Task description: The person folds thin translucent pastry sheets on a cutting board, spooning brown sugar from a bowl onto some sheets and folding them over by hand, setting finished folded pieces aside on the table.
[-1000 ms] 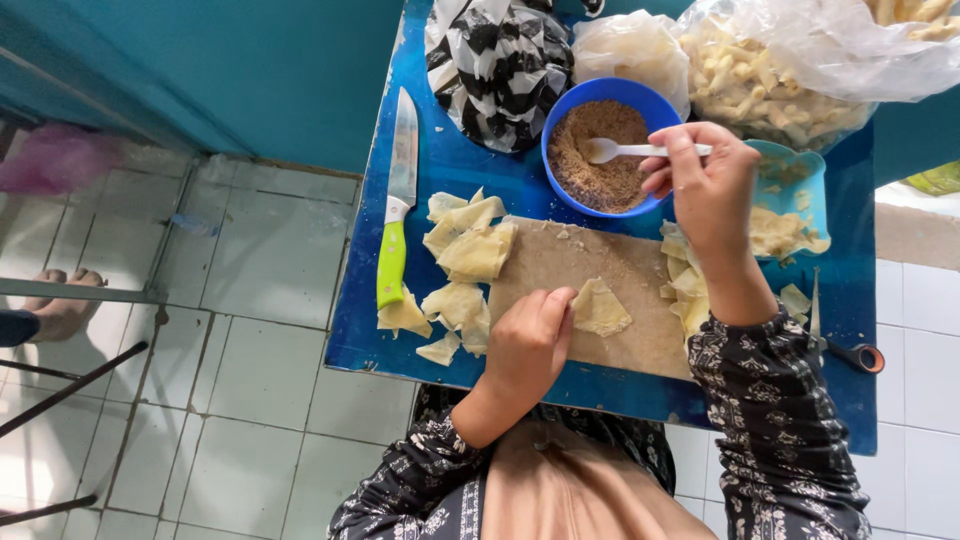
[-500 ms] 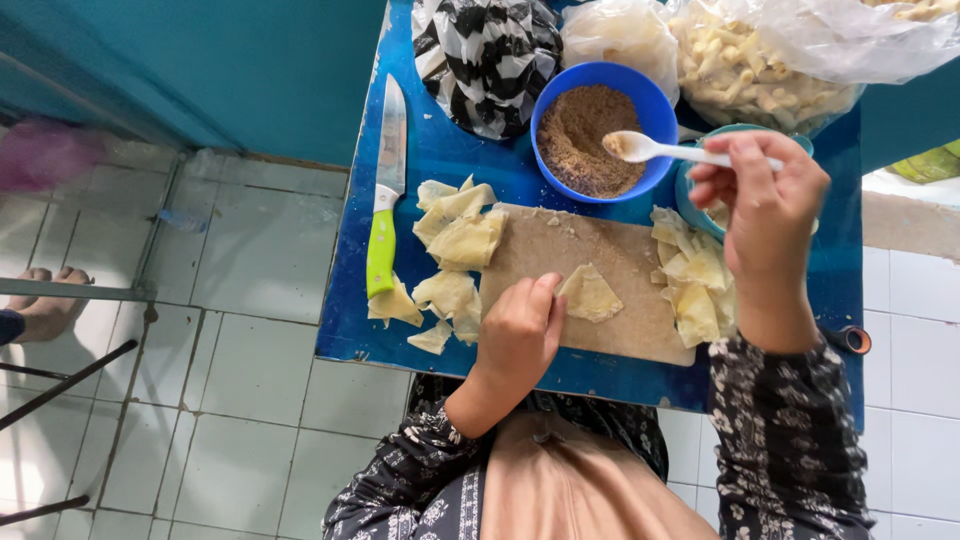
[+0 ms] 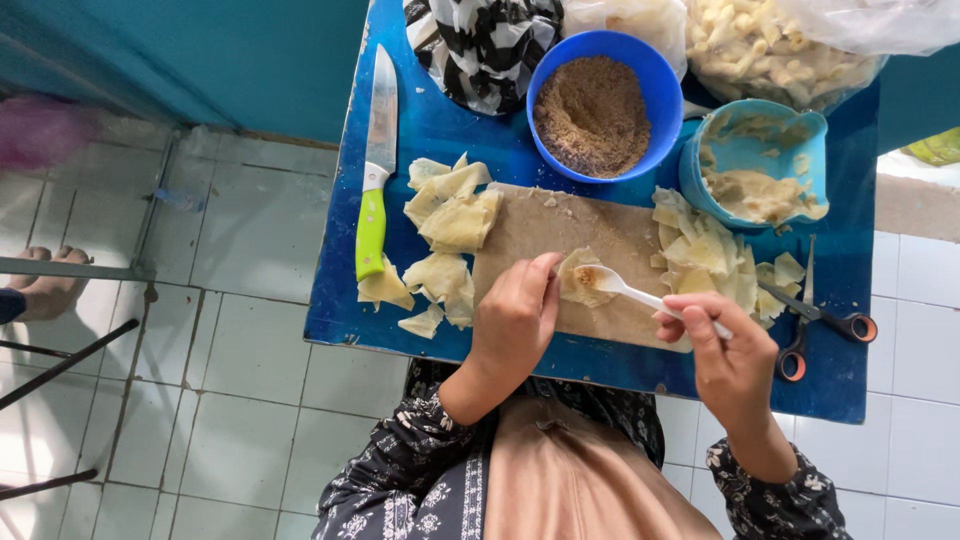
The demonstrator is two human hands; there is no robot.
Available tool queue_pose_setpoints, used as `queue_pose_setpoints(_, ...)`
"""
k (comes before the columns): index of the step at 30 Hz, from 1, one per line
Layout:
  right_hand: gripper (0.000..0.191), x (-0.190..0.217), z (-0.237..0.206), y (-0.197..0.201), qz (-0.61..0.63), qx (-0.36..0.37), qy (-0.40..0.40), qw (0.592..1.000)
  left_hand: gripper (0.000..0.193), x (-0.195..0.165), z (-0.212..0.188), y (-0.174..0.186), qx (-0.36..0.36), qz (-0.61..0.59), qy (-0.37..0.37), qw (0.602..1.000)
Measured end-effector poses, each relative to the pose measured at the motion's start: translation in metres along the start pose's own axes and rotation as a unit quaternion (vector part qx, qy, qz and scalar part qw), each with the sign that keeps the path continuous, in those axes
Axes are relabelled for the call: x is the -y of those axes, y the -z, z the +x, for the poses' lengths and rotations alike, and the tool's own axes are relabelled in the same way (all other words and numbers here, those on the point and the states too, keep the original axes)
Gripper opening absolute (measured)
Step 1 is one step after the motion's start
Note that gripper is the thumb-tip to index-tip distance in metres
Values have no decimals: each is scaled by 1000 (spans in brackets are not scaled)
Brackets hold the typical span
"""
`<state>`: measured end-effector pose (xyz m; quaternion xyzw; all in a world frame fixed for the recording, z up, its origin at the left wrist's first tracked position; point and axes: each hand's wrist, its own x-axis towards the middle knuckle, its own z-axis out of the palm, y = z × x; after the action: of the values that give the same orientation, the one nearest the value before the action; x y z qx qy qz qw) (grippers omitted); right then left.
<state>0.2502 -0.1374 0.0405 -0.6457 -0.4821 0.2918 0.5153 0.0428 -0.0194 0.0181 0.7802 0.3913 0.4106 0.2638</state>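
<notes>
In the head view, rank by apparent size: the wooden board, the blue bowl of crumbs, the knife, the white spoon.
1. wooden board
2. blue bowl of crumbs
3. knife, long but narrow
4. white spoon, held by the right hand

home kitchen corner — blue table [image 3: 440, 130] | cutting board [image 3: 560, 230] | knife [image 3: 377, 170] | tiled floor [image 3: 230, 380]

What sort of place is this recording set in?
Probably a home or small food-prep corner: a small blue table on white floor tiles, with a wooden cutting board, thin dough wrappers and a blue bowl of brown crumbs.
</notes>
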Motion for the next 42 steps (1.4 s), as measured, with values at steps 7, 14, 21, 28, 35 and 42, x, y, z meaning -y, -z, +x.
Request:
queue_pose_setpoints(7,19,8,-4,0,-140,57,147,977,32,0,2,4,15,-78,34,996)
queue_pose_setpoints(14,24,-14,16,5,204,-59,-21,977,32,0,1,1,32,-139,58,988)
queue_pose_setpoints(21,43,5,128,-18,176,-25,91,980,34,0,3,-4,37,-110,30,993)
queue_pose_setpoints(28,26,51,135,-32,-433,-113,338,828,9,0,3,-4,42,-57,24,997)
queue_pose_setpoints(35,17,25,52,-45,-386,76,92,915,9,6,-1,-10,62,-42,23,997)
queue_pose_setpoints(42,8,12,46,-47,-253,66,-8,965,9,4,0,-8,63,-38,30,997)
